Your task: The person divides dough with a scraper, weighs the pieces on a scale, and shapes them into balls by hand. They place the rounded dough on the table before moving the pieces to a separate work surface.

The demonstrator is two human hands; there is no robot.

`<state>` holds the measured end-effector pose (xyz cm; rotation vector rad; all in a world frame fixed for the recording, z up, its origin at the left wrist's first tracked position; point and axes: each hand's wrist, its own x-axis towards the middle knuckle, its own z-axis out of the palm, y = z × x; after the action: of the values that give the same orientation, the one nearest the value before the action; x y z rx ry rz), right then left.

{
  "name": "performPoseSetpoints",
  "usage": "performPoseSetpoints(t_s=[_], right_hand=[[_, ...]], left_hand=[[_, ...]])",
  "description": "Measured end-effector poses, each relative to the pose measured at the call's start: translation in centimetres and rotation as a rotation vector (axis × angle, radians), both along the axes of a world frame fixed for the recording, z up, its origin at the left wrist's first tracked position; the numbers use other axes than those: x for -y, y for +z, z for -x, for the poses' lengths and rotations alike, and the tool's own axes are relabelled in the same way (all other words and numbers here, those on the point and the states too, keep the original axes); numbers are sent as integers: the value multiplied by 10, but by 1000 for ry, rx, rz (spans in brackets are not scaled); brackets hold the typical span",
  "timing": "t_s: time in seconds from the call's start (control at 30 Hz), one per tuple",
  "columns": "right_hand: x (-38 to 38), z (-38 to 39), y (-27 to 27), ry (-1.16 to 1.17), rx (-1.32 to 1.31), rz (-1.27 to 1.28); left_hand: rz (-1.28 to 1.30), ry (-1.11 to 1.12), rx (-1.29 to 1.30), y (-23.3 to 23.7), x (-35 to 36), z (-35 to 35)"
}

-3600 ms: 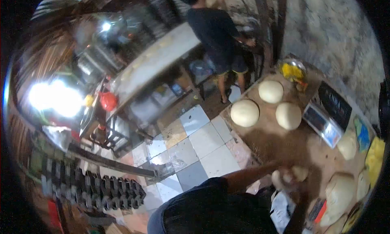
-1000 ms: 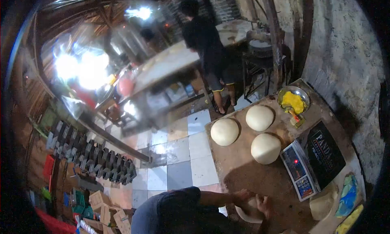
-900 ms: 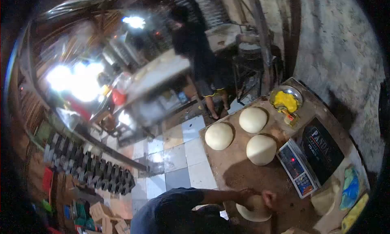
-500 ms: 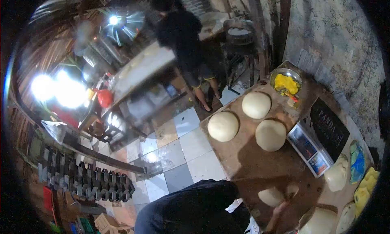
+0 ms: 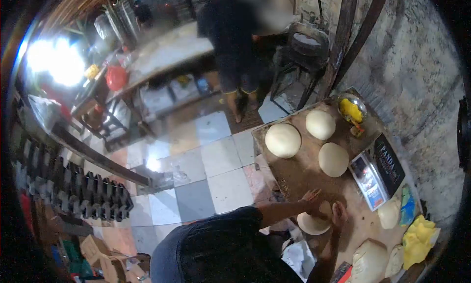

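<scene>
A round ball of pale dough (image 5: 313, 224) lies on the brown worktable close to my body. My left hand (image 5: 311, 195) is at its upper edge, fingers stretched out and apart. At the right edge of the ball is my right hand (image 5: 339, 213), its fingers extended alongside the dough and blurred. Neither hand is closed around anything. Three more dough balls sit farther along the table: the left one (image 5: 283, 140), the back one (image 5: 320, 124) and the near one (image 5: 333, 160).
A digital scale (image 5: 369, 181) stands beside a dark PANDA box (image 5: 389, 158). A metal bowl (image 5: 352, 109) holds something yellow. Larger dough (image 5: 368, 261) and yellow plastic (image 5: 419, 241) lie nearer. A co-worker (image 5: 229, 42) stands at the far table (image 5: 171, 52); metal moulds (image 5: 73, 180) are stacked left.
My left hand has come into view by the near dough ball. My right hand now shows more fully at its side. The camera view has shifted, and the co-worker stands more upright.
</scene>
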<state>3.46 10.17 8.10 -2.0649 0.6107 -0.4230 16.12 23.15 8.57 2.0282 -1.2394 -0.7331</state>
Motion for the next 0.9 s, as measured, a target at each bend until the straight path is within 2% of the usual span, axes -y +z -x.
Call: performPoseSetpoints(t_s=[0.07,0.2,0.3,0.33,0.4,0.43,0.47,0.5,0.57,0.6,0.63,0.67,0.7,0.77,0.8,0.83,0.87,0.9], right_hand=[[-1,-15,12,87,-92,-92],[-28,-5,0,148,-395,-290],[-41,-1,-9,74,-544,-416],[-38,-7,-12,62,-430,-340],[-14,-12,-26,31,-215,-154],[2,2,-38,-6,-249,-156],[20,16,-54,-209,-311,-169],[37,27,-77,-403,-363,-188],[79,96,-174,-240,-310,-484],[99,131,-221,-168,-299,-633],[76,142,-212,-118,-309,-720],[47,144,-202,-118,-286,-770],[25,137,-196,-119,-237,-809],[-8,93,-180,-119,-69,-865],[-11,65,-170,-136,19,-902],[-10,38,-159,-148,89,-948],[-7,14,-146,-152,156,-1001],[-3,-8,-132,-147,223,-1057]], left_hand=[[95,-85,60,-104,53,-2],[-38,-213,-37,-88,10,2],[86,116,11,-120,-22,21],[119,207,22,-133,-30,29],[-150,25,6,-146,-11,5],[-143,80,120,-111,-17,-3],[-139,143,239,-72,-29,-8],[-151,120,221,-65,-37,-4],[-18,179,-724,-60,-45,-8],[-17,301,-489,-82,-41,15],[8,227,-144,-101,-41,29],[-75,346,-358,-65,-41,36],[-119,452,-419,-66,-36,49],[491,393,-525,-200,-28,62],[-42,549,-564,-55,-7,41],[-125,658,-699,-13,-2,31],[-116,700,-663,-26,-2,22],[80,696,-724,-53,-1,15]])
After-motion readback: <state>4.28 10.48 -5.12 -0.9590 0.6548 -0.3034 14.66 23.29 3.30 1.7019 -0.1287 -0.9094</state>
